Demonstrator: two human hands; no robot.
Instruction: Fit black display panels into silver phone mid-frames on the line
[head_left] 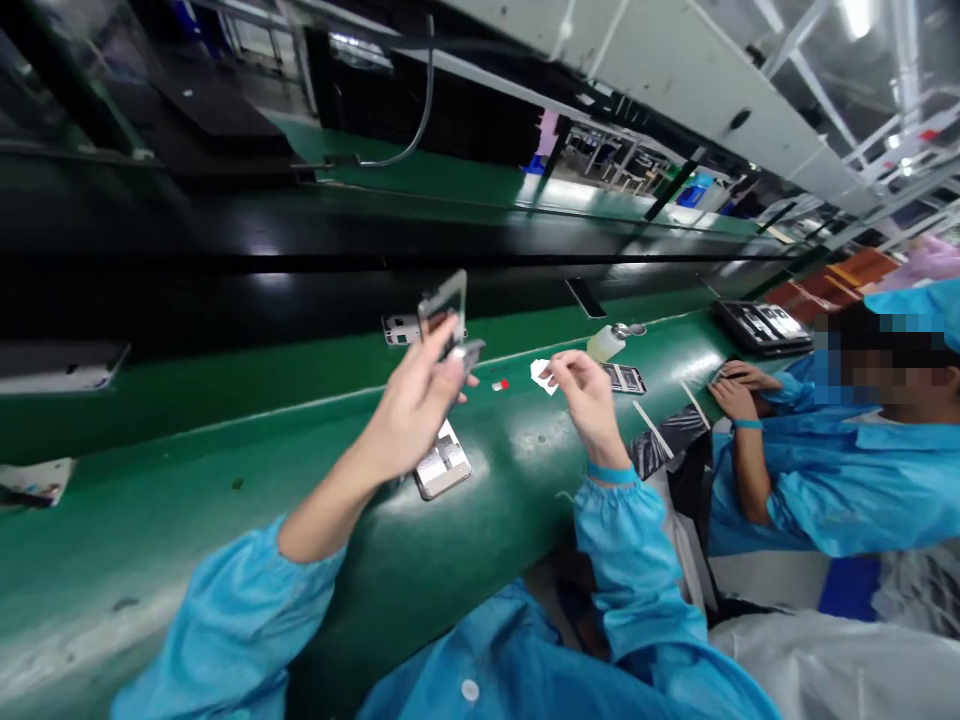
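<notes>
My left hand (416, 400) is closed around a grey phone frame (444, 305), holding it up above the green bench (225, 480). A second phone frame (443, 462) lies flat on the bench just below that hand. My right hand (589, 395) pinches a small white cloth or paper (541, 374) over the bench. Both arms wear blue sleeves.
A small white bottle (606, 343), a phone part (624, 378) and a tiny red piece (501, 384) lie beyond my right hand. Another frame (401, 329) rides the black belt (300, 290). A person in blue (825, 470) sits at the right, hands by a tray (761, 326).
</notes>
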